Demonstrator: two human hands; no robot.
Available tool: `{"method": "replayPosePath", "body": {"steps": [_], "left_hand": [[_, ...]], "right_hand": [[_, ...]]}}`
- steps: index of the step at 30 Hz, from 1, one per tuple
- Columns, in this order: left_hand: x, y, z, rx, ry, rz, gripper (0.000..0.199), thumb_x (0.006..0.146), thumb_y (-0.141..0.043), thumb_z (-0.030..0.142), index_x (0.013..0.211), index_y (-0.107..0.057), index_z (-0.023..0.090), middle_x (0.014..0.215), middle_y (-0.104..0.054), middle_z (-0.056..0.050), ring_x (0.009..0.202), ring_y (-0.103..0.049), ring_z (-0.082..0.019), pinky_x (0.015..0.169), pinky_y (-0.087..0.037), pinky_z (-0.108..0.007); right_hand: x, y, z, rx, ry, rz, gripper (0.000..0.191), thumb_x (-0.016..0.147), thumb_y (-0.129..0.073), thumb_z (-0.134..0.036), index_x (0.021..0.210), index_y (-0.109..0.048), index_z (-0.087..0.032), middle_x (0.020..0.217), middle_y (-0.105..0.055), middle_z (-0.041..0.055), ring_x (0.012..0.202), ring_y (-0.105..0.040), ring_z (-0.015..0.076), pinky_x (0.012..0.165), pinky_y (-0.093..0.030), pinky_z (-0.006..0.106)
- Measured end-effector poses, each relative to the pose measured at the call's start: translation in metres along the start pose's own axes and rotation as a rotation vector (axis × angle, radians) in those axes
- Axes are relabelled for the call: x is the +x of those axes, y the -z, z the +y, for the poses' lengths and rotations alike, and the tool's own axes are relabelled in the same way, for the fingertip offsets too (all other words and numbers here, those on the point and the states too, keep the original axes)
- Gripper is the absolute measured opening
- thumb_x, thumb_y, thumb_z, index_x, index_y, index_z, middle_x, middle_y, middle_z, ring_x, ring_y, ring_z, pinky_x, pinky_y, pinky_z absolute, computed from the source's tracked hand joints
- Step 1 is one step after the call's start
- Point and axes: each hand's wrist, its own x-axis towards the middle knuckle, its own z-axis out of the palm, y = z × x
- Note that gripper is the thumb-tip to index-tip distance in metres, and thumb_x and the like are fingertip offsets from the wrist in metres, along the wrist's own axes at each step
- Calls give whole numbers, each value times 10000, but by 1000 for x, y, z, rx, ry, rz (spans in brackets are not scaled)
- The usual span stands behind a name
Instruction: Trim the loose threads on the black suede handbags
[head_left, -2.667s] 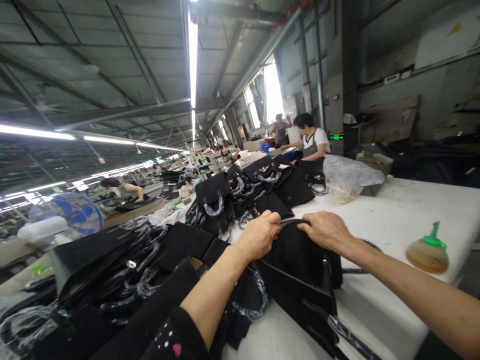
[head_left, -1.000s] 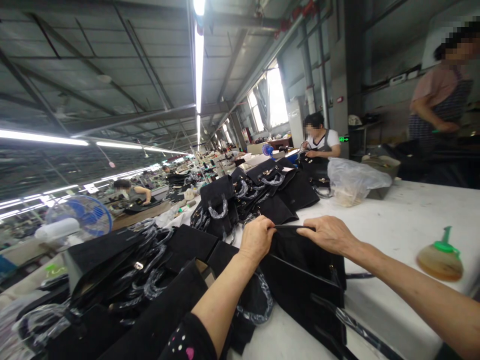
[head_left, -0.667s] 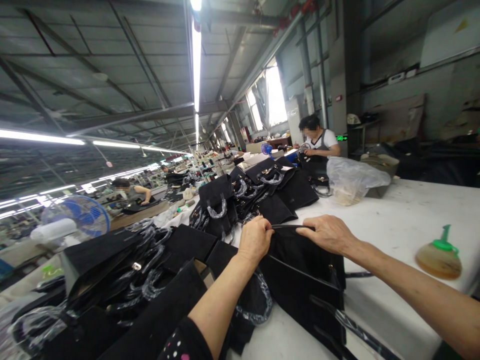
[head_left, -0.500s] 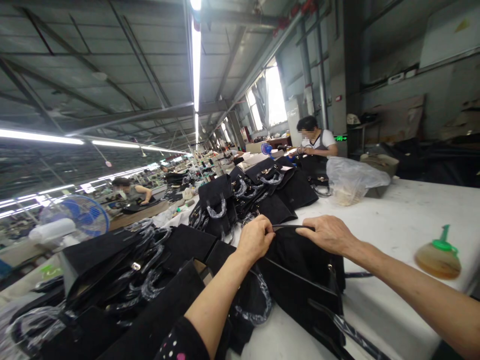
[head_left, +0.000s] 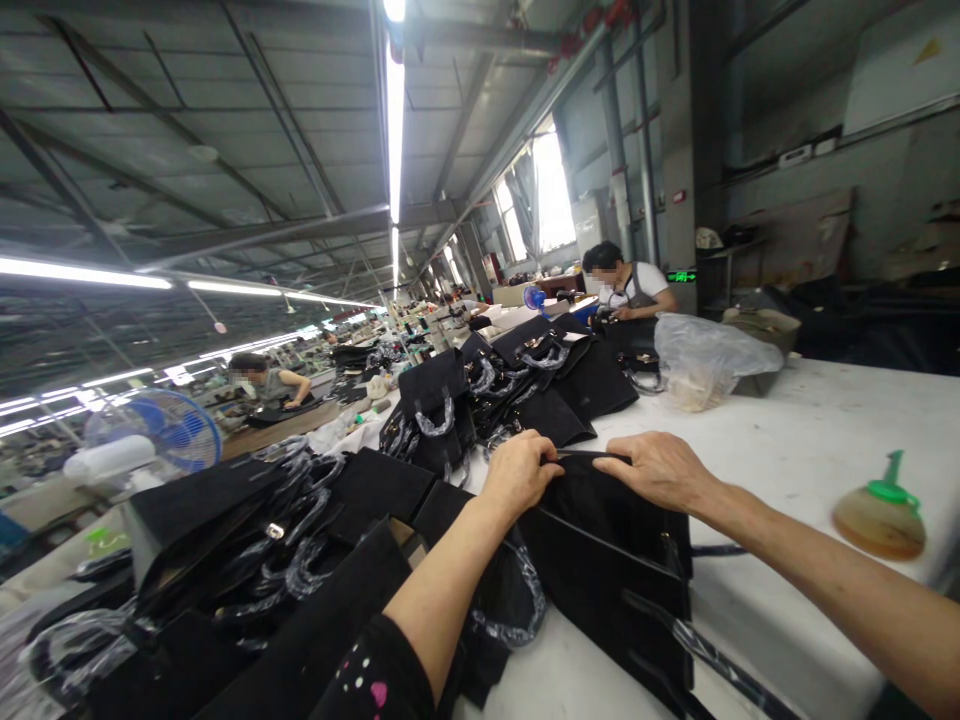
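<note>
from the wearer's seat of view, a white table is spreading from 12 to 3 o'clock, and a heap of black bags is sprawling from 9 to 12. a co-worker is bending over dark goods beyond, near 1 o'clock, while a blue fan is standing around 10.

the held black bag is lying at 1 o'clock on the table, its mouth gaping and its near panel slanting down toward the wearer. a clear plastic bag is slumping beyond it, also near 1.

the right hand is pinching the far rim between thumb and fingers. the left hand is gripping that same rim, and its thumb is now reaching a little closer to the right hand than a moment ago, so the stretch of edge between the two is growing shorter and both ends are staying under control.

a green-capped bottle is sitting at 2 o'clock, and a film-wrapped handle is trailing nearest the wearer.
</note>
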Motion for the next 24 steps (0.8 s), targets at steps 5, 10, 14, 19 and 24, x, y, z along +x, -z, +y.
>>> {"method": "replayPosePath", "body": {"steps": [5,10,14,19,24], "left_hand": [[2,-1,2,-12,-51,19,79,799,-692,253,751,-648,210,921,-615,19,834,-600,-151,739,-449,-244],[2,-2,1,-86,-97,30,114,800,-681,215,713,-613,188,920,-609,14,853,-582,-147,772,-454,-241],[1,-4,-2,-211,-125,40,141,778,-700,189,672,-608,173,961,-580,7,872,-571,-139,797,-450,-246],[1,-6,-6,-360,-173,30,131,728,-750,180,668,-635,164,1028,-523,-18,957,-547,-149,862,-442,-255],[1,-9,-7,-379,-70,82,126,740,-732,167,665,-629,170,942,-579,-5,900,-564,-145,834,-440,-263]], "right_hand": [[1,0,-1,4,-19,-18,368,911,-413,-517,807,-682,-289,778,-699,9,745,-621,203,582,-256,293],[4,1,-1,-9,-58,-40,375,905,-420,-513,781,-680,-272,769,-698,23,750,-623,208,575,-255,291],[6,0,-1,-8,-67,-53,380,902,-418,-519,775,-678,-273,764,-699,23,744,-620,207,568,-254,287],[8,-1,1,-4,-69,-55,366,899,-412,-513,790,-677,-285,773,-701,21,742,-613,209,568,-249,285],[9,-1,5,29,-50,-55,390,886,-421,-546,747,-653,-266,728,-674,12,700,-585,188,558,-243,275]]}}
